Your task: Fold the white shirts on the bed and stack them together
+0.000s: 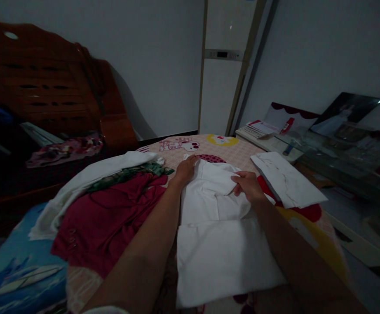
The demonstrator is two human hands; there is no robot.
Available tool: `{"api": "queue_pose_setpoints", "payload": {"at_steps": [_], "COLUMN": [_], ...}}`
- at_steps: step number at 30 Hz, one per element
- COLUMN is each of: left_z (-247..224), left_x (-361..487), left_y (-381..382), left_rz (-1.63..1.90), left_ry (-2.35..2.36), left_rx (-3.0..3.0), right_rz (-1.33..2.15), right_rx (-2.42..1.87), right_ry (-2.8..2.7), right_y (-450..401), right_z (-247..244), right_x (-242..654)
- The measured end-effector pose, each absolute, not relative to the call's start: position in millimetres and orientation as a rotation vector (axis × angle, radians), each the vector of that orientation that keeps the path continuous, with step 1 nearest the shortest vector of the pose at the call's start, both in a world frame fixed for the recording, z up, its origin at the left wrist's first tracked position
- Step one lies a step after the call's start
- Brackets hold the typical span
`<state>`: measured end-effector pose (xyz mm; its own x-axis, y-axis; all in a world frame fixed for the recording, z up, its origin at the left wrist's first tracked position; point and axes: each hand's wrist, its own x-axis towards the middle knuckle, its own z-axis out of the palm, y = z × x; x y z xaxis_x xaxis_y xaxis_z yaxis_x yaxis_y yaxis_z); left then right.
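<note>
A white garment (216,257) lies partly folded in front of me, its near part doubled over in a flat panel. At its far left corner my left hand (186,170) rests on the cloth with the fingers stretched forward. My right hand (247,184) pinches a loose flap of the same garment between thumb and fingers, on the right side. Left of my left forearm lies a crumpled dark red garment (111,213). Behind it are a green patterned cloth (124,174) and a long white cloth (92,176). A folded white garment (286,179) sits to the right.
Everything lies on a round table with a pink cartoon-print cover (167,146). A wooden bench (46,91) stands at left, a tall white air conditioner (221,91) at the back. On the right is a glass shelf (337,152) with papers (258,129) and a framed photo (347,111).
</note>
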<state>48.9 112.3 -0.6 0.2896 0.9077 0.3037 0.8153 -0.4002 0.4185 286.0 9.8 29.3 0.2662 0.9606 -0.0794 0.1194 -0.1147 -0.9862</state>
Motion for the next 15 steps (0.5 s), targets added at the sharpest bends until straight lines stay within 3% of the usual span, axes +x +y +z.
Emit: {"api": "queue_pose_setpoints", "payload": {"at_steps": [6,15], "left_z": [-2.5,11.4], "left_x": [42.4,38.5], "left_y": [113.0,104.8], "left_rz": [1.041,0.853], "left_ry": [1.820,2.017], "left_rx": [2.155,1.944], "right_rz": [0.939,0.995], "right_rx": [-1.375,-1.244], "right_ry": [-1.009,-0.991], "right_y": [9.0,9.1], "right_z": [36.8,38.8], "right_x": [281.8,279.9]}}
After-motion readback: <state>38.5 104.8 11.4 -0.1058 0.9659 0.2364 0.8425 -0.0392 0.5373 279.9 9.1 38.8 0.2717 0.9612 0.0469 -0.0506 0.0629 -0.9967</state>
